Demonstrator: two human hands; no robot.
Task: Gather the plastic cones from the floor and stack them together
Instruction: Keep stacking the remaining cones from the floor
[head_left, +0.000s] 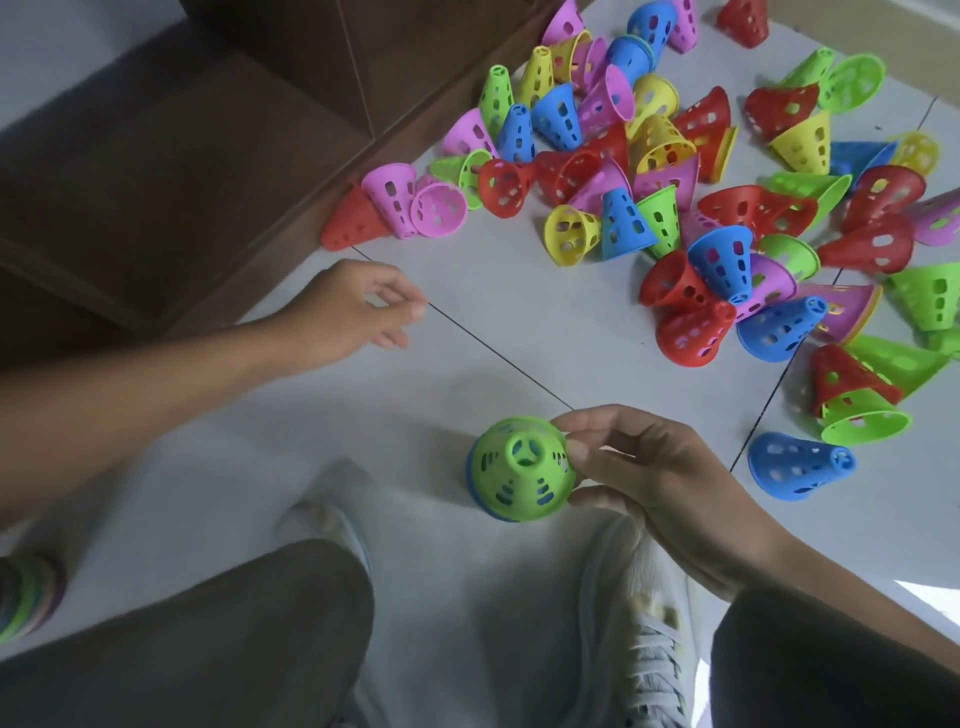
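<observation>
Head view, looking down at a pale tiled floor (519, 322). The right hand (670, 483) pinches a green cone (522, 467) by its right flank: thumb and fingertips (574, 454) close narrowly on the wall, with the cone's narrow perforated top facing the camera. A blue rim shows beneath the green one on its left side, so the green cone sits over a blue cone (475, 486). The held pair lies low in the middle of the floor, just ahead of two pale sneakers (644, 613). The left hand (353, 306) hovers over the floor near the dark wooden cabinet (208, 156), fingers loosely curled and holding nothing. A scattered heap of cones (675, 171), pink, blue, yellow, red and green, covers the floor's far right portion. A single blue cone (800, 465) lies on its side, to the right of the right hand. At the left edge lies a blurred stack of coloured rims (26, 597).
</observation>
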